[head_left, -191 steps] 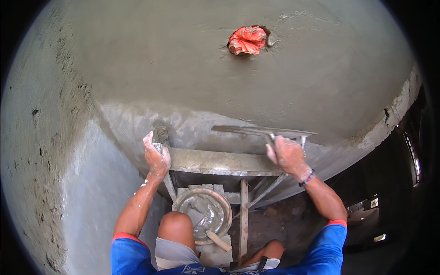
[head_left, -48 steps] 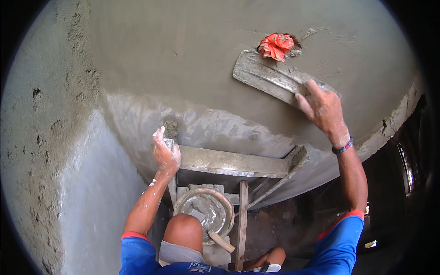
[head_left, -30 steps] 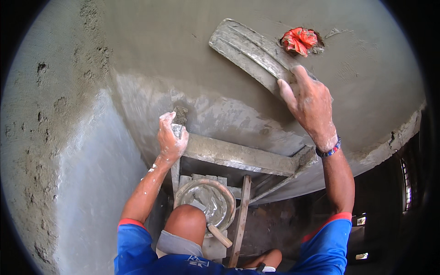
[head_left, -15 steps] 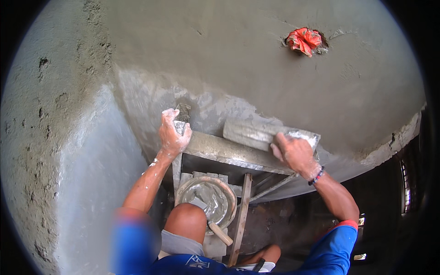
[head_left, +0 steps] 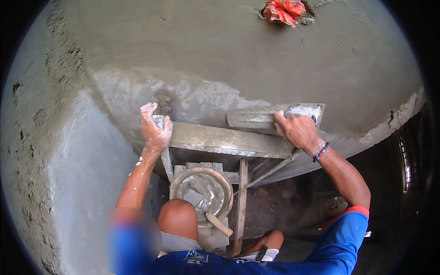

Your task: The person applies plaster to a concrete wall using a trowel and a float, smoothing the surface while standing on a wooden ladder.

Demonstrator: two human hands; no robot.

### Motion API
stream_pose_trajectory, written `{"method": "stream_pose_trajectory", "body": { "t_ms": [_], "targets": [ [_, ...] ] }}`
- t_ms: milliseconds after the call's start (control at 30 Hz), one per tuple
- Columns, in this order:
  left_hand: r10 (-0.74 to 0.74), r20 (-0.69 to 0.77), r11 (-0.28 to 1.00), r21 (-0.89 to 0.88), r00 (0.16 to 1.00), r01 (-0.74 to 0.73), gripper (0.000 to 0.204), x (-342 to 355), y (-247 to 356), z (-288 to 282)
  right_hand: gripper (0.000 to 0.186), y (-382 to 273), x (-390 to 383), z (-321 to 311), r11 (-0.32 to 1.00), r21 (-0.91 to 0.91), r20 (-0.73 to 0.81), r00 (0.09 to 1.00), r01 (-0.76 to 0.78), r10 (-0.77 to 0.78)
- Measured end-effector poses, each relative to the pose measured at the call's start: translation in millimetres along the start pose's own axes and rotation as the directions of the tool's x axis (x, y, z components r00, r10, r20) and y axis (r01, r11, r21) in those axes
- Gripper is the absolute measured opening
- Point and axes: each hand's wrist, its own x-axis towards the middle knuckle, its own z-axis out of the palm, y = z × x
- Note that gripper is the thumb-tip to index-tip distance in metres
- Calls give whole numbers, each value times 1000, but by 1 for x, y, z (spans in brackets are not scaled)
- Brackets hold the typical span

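Observation:
My right hand (head_left: 299, 132) grips a long flat plastering float (head_left: 270, 116), smeared with grey mortar and pressed against the wet plastered wall (head_left: 220, 50) low down. My left hand (head_left: 154, 126), caked in cement, is closed around the top of a wooden upright (head_left: 163, 137) of the scaffold frame. A thick mortar-covered plank (head_left: 224, 140) runs between the two hands just under the wall. Below it sits a round pan of grey mortar (head_left: 202, 192) with a wooden-handled trowel (head_left: 215, 222) lying in it.
A red crumpled rag (head_left: 284, 10) is stuffed into a hole high in the wall. A rough plastered side wall (head_left: 41, 151) closes in on the left. Wooden braces (head_left: 241, 201) slope down under the plank. My bare knees are beside the pan; dark ground lies at the right.
My right hand swept the float up beside the red rag, then brought it down to the lower wall above the plank. My left hand stayed on the upright.

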Motion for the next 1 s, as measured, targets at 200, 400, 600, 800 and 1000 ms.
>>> {"method": "stream_pose_trajectory", "body": {
  "t_ms": [200,400,600,800,1000],
  "targets": [
    [-50,8,998,-43,999,50,59,0,-2,2,25,33,-31,-32,998,25,12,998,63,-63],
    [-11,-17,999,42,1000,11,59,0,-4,0,29,75,12,-110,998,52,-457,888,-29,49],
    [30,1,999,41,1000,-30,61,0,-4,-1,20,67,-27,-25,996,-91,-85,996,-1,-7],
    [-13,0,999,46,1000,13,61,-2,-5,2,24,57,-56,-17,998,-17,80,995,61,-60],
    [-22,19,999,38,1000,21,60,-1,-2,4,31,123,-34,-126,980,123,-517,833,-157,198]
  ]
}}
